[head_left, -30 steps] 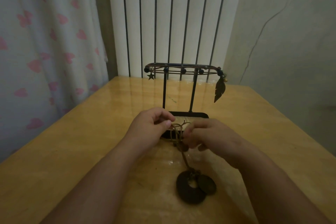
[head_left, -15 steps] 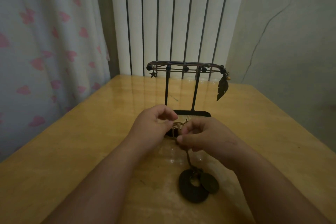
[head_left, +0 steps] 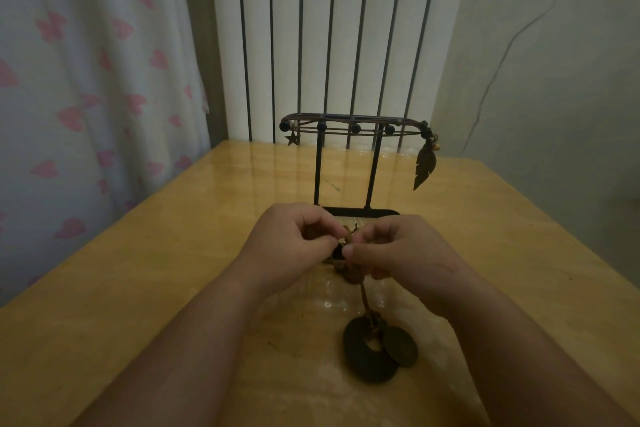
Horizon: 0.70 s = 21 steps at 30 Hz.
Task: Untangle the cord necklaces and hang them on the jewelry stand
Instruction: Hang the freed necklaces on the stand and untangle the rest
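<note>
A tangle of brown cord necklaces bunches between my two hands just in front of the black jewelry stand. My left hand pinches the cords from the left, and my right hand pinches them from the right, thumb forward. A strand runs down to two dark ring pendants lying overlapped on the wooden table. On the stand's top bar hang a feather pendant at the right end and a small star charm at the left.
A white ribbed radiator stands behind the table's far edge. A curtain with pink hearts hangs on the left, and a pale wall with a thin wire is on the right.
My hands have drawn closer together over the knot, and the right thumb has come forward onto the cords. The ring pendants have stayed on the table.
</note>
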Motion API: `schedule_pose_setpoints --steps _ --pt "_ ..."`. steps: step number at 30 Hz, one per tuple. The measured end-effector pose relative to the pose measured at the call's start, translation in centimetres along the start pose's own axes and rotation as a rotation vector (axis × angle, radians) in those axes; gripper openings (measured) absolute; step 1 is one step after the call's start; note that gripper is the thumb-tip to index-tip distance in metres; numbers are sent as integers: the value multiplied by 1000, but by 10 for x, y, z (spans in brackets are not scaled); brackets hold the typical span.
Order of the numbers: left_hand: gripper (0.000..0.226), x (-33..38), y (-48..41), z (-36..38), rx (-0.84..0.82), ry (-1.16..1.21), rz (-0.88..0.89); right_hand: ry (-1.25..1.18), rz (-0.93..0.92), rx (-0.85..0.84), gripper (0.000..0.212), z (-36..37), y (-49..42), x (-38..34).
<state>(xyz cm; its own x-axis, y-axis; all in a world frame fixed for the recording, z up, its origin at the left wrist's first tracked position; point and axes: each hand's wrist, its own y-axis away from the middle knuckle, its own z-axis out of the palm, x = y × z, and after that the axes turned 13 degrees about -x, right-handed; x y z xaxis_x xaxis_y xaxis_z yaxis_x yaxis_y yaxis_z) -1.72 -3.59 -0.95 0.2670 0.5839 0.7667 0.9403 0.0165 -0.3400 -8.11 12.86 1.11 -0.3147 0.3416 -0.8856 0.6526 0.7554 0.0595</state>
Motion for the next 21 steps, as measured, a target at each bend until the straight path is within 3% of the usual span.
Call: schedule_pose_setpoints --steps 9,21 --pt "17 -3 -1 1 -33 -28 -41 38 -14 -26 10 -2 0 1" --pt "22 -4 -4 -1 -139 -61 -73 112 -75 -56 14 1 -1 3"
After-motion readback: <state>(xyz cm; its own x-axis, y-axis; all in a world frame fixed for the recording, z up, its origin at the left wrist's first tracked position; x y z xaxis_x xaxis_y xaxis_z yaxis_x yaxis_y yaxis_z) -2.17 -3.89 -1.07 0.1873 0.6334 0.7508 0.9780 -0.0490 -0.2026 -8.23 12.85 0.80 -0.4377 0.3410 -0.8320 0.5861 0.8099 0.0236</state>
